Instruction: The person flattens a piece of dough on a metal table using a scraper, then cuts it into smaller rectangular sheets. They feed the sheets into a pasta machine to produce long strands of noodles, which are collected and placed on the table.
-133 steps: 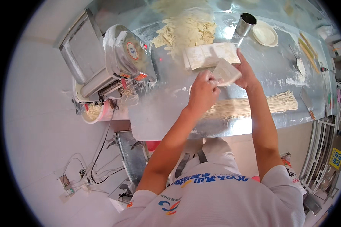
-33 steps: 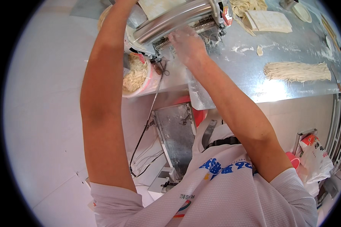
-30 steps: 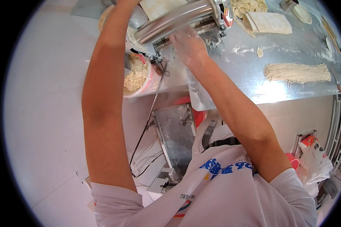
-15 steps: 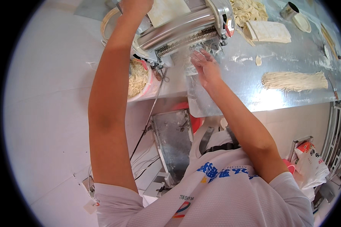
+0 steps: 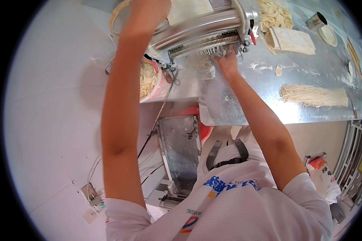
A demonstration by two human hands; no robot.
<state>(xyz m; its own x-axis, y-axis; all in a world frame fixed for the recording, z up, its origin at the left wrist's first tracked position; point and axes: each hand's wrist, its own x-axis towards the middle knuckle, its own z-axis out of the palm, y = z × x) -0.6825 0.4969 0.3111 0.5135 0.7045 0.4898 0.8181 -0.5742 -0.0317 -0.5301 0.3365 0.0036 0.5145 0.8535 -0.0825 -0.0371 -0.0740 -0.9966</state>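
A steel noodle-cutting machine (image 5: 205, 32) stands at the top centre, on the left end of a metal table (image 5: 269, 104). A pale dough sheet (image 5: 189, 8) lies on top of it. My left hand (image 5: 149, 12) reaches up onto the machine's top, beside that sheet. My right hand (image 5: 227, 62) is under the cutter rollers, fingers closed on thin noodle strands (image 5: 203, 66) hanging from them.
A bundle of cut noodles (image 5: 313, 95) lies on the table to the right. Folded dough sheets (image 5: 291, 39), a noodle pile (image 5: 273, 14), a metal cup (image 5: 317, 20) and a small plate (image 5: 329, 35) sit farther back. A basin of noodles (image 5: 151, 80) is left of the machine.
The view has tilted up and the machine sits lower in frame. My right hand has moved up from the table's front edge to the cutter rollers. My left hand stays on the machine's top.
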